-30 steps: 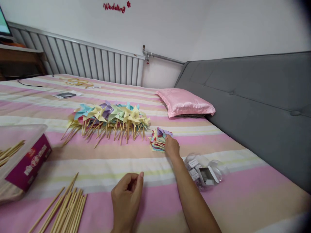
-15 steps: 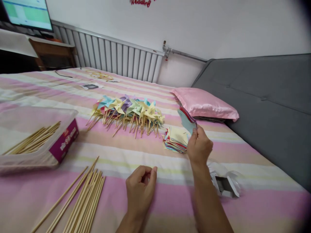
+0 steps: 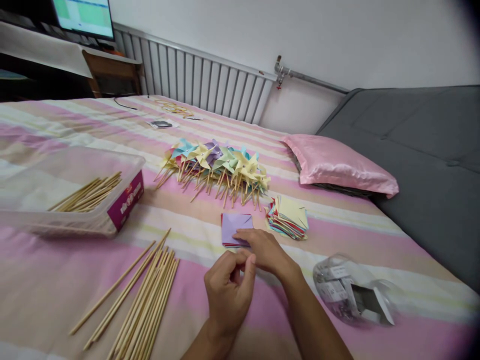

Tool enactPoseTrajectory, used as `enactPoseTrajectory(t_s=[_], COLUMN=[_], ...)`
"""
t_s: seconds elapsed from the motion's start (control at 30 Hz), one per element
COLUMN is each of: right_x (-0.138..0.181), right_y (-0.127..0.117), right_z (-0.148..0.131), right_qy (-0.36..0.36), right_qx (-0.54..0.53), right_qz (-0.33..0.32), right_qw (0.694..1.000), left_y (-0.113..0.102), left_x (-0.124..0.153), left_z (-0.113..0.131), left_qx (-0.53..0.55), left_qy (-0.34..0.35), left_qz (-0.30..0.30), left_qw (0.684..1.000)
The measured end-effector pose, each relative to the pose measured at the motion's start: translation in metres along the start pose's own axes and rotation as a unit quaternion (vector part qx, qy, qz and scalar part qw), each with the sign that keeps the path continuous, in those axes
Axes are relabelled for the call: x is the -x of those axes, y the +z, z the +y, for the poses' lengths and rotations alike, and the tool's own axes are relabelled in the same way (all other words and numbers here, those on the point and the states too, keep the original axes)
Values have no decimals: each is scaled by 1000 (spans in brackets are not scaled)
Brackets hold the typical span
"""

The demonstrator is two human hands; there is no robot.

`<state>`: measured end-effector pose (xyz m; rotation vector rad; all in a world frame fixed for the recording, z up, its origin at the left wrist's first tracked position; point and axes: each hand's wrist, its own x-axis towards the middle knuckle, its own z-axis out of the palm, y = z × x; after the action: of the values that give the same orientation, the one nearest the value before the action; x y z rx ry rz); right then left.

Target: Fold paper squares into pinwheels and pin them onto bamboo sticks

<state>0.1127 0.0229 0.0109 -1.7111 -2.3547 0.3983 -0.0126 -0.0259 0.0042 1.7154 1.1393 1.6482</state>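
A small stack of paper squares, purple on top with red edges below [image 3: 235,229], lies on the striped bedspread. The extended fingers of my right hand [image 3: 264,250] rest on its near right corner; its thumb is hidden. Just in front, my left hand [image 3: 229,285] is closed, thumb against curled fingers, and whatever it may hold is hidden. To the right of the purple squares sits a taller pile of mixed-colour paper squares [image 3: 288,217], pale yellow on top. Beyond them lies a heap of paper pinwheels on sticks [image 3: 225,162].
Loose wooden sticks [image 3: 146,305] lie at front left, beside a clear plastic box [image 3: 127,200] holding more sticks. A transparent round container [image 3: 337,285] with small boxes stands at right. Further back are a pink pillow [image 3: 341,162] and a grey headboard [image 3: 423,145].
My right hand has moved left and down from above the paper pile, and the papers it held now lie on the bed. My left hand stays closed. The view has turned slightly left.
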Motion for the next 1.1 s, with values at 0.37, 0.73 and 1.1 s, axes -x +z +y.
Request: enactPoseTrajectory(t_s=[0.37, 0.73, 1.1], right_x=[-5, -10, -10], right_y=[-8, 5, 4], right_z=[25, 25, 35], right_qy=[37, 4, -3], right_qx=[-67, -104, -159], right_qz=[112, 79, 76], right_qw=[991, 991, 984], left_y=[6, 4, 5], left_x=[6, 9, 9], left_z=[0, 5, 4], left_qx=[-18, 43, 35], left_qy=[-35, -18, -7], left_qz=[-191, -334, -325], left_qw=[981, 941, 945])
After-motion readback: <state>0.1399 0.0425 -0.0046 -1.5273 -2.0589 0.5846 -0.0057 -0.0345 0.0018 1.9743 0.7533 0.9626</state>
